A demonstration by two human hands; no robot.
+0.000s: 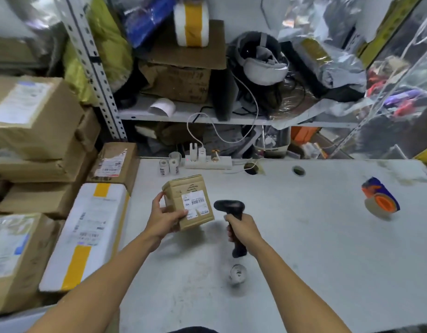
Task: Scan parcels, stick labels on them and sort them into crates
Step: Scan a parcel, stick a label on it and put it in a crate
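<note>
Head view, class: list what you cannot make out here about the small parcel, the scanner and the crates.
- Small parcel: label print too small and blurred to read; the left hand covers its near corner.
- Scanner: the right hand wraps the handle, hiding the trigger; its scanning window faces away.
- Crates: none identifiable in this view.

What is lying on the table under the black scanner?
A small white tape roll lies on the table below the scanner, which the right hand holds. Its underside is hidden.
</note>
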